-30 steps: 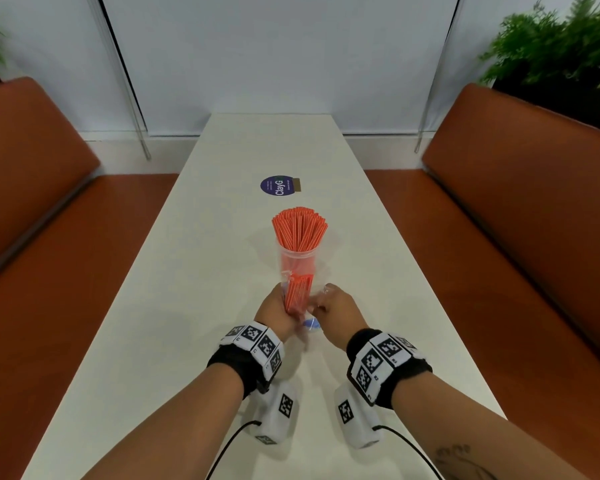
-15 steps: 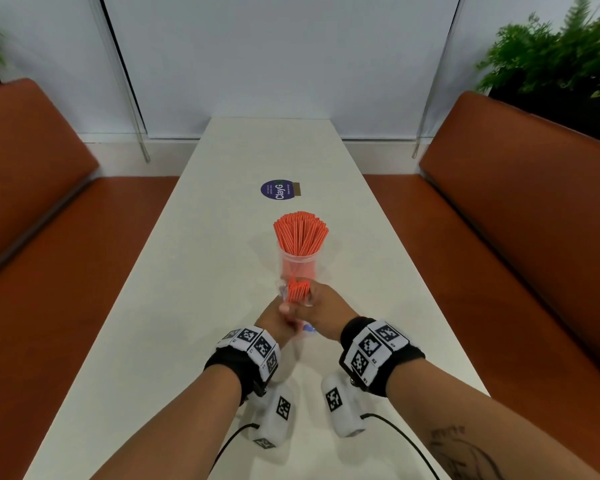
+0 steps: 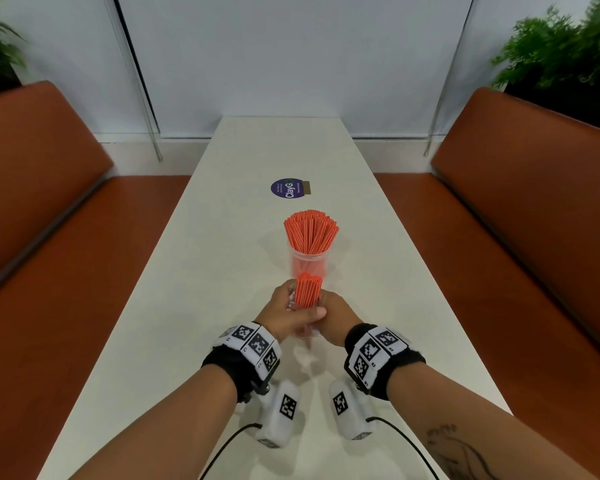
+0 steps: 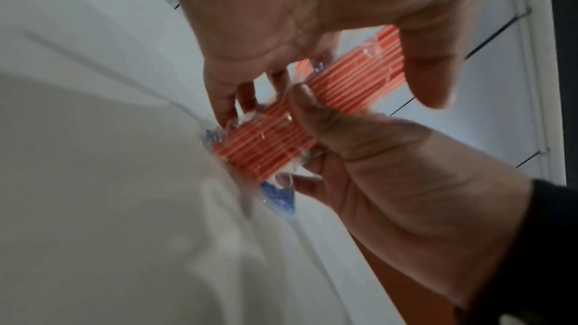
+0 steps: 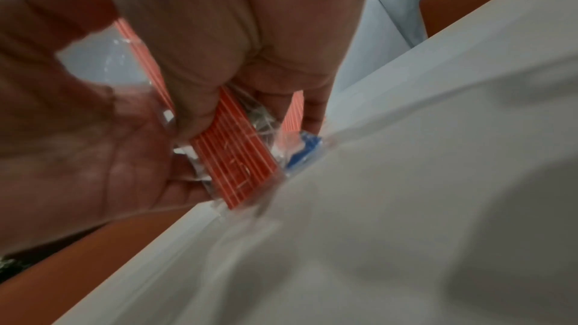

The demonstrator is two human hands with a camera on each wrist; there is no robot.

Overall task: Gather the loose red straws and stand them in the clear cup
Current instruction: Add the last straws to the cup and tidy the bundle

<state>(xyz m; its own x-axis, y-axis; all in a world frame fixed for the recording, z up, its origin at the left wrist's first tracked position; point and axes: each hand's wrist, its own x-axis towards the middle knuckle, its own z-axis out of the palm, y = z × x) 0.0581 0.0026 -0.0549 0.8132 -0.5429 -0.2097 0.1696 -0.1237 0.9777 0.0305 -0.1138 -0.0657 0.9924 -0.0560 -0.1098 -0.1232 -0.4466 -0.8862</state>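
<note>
A clear cup stands mid-table, packed with upright red straws that fan out above its rim. Just in front of it, a bundle of red straws in a clear plastic wrapper stands upright with its lower end on the table. My left hand grips it from the left, thumb across its front. My right hand grips it from the right. The left wrist view shows the bundle between both hands, and the right wrist view shows the right thumb pressing the bundle. The wrapper's foot carries blue print.
The long white table runs away from me, with a round purple sticker beyond the cup. Orange benches flank both sides. Potted plants stand at the back corners. Two white wrist-camera units hang under my wrists.
Half a second ago the right hand reached across the front of the bundle. It is now back on the bundle's right side and the left thumb lies across the front. The bundle stays in place.
</note>
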